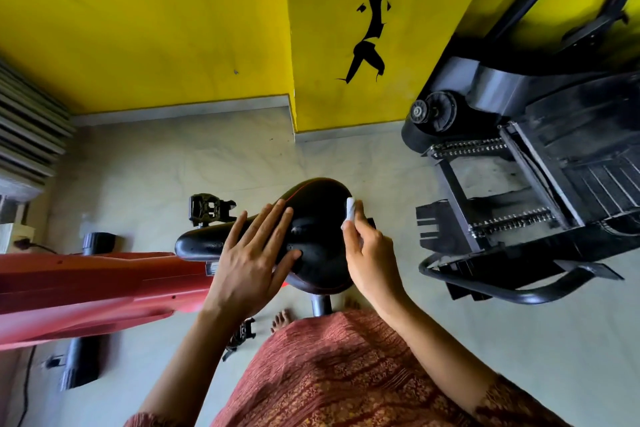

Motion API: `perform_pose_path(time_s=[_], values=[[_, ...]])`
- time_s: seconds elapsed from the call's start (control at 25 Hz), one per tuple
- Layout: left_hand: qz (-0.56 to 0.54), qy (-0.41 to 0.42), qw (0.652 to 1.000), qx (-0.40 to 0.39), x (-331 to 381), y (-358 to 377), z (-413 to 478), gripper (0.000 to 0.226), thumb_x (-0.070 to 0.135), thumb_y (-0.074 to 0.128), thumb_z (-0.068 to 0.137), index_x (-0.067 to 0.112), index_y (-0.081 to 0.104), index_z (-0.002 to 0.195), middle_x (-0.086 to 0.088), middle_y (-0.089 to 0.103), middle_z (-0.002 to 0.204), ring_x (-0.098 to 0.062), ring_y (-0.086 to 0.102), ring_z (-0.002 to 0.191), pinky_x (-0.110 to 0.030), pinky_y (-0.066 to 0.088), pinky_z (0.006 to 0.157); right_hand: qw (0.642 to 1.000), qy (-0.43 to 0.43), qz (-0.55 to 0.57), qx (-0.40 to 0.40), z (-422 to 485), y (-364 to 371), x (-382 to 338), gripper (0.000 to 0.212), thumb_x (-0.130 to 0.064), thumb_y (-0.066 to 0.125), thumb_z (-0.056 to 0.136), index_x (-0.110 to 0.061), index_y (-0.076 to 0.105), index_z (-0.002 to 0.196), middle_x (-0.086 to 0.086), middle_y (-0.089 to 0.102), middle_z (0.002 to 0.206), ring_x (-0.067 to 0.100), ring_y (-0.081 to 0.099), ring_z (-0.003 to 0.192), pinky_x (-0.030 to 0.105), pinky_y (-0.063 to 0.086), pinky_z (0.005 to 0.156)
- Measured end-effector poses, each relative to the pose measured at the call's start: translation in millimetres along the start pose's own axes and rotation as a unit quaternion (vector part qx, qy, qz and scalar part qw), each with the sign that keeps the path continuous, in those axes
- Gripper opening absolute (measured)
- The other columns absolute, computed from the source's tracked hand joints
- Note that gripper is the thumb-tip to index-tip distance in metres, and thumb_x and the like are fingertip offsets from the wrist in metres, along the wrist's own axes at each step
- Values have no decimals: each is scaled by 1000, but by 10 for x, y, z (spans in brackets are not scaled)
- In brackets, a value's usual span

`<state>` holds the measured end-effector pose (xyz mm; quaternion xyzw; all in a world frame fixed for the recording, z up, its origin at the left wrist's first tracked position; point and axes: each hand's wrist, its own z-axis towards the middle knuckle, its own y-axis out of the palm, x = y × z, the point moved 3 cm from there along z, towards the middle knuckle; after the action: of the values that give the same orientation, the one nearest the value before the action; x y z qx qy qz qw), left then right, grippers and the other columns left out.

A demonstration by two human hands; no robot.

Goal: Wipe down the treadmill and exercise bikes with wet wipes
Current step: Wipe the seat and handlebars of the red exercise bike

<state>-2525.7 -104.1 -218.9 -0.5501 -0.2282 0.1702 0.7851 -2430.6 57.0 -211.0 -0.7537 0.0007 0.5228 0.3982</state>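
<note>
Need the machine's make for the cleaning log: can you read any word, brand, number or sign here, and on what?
No readable text anywhere.
The black painting on the yellow wall: a figure, not lettering.
On the saddle, red bike frame and black machine: no label visible.
A pale patch under the saddle: too blurred to read.

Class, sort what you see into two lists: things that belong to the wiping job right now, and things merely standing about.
In the job: white wipe, pinched in the right hand; black saddle, under the flat left hand; red bike frame.
Standing about: black machine on the right, untouched; black wall figure; slatted unit on the left.
</note>
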Motion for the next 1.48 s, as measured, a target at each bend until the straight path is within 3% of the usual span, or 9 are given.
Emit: perform_pose_path(time_s=[0.12,0.28,0.4,0.6,0.8,1.0,1.16,1.36,1.48], values=[[-4,-1,1000,-1,-12,2,-10,57,43,36,99,4,44,141,-14,40,148,-25,37,137,-52,32,109,991,-128,-36,-24,-399,8,9,49,-28,36,102,-7,34,146,8,34,152,16,35,139,16,29,109],[-12,4,1000,-4,-22,10,-24,58,43,35,100,4,42,142,-14,39,148,-23,34,139,-48,28,112,974,-200,-98,-24,-352,33,142,49,-21,34,102,-7,28,148,8,19,158,16,10,147,37,24,116],[-21,5,1000,18,-82,-20,-77,58,40,41,98,0,45,139,-17,42,146,-27,38,136,-44,28,113,966,-200,-161,11,15,302,-205,45,-18,36,99,-2,44,140,12,36,150,26,25,143,45,28,113],[-10,-6,1000,9,-212,-123,-258,62,44,43,96,-1,43,140,-16,40,147,-28,39,136,-45,29,113,896,-369,-230,-89,-390,208,-40,45,-16,43,98,-8,42,142,5,36,151,21,26,143,39,27,116],[-15,-6,1000,19,-211,-122,-264,60,42,47,95,0,45,139,-15,40,147,-27,40,136,-44,30,113,966,-185,-180,15,146,202,-165,46,-22,34,99,0,48,137,14,43,146,34,36,137,45,35,111],[-19,-14,999,24,-273,-158,-318,56,38,45,96,-1,48,137,-17,44,144,-28,43,134,-43,32,112,900,-360,-222,-100,-340,274,-188,42,-23,38,101,-9,45,140,4,40,148,23,32,141,37,24,117],[-24,-41,998,51,-312,-167,-326,51,35,47,97,-1,54,132,-17,51,138,-30,49,129,-47,37,108,963,-214,-162,-25,109,-36,-14,48,-29,33,102,-7,40,143,6,35,151,23,24,143,31,23,116],[-21,-46,996,75,-356,-176,-362,48,33,51,95,-2,58,128,-17,55,135,-30,53,125,-47,40,105,934,-275,-217,-72,490,583,-689,42,-23,31,97,-1,66,88,14,67,93,37,59,92,48,48,87],[-5,-68,993,99,-488,-251,-514,45,30,54,94,-1,59,127,-16,55,134,-30,52,125,-44,40,106,894,-353,-228,-155,190,695,-657,46,-28,32,98,-3,63,120,12,62,127,34,54,120,45,34,110]])
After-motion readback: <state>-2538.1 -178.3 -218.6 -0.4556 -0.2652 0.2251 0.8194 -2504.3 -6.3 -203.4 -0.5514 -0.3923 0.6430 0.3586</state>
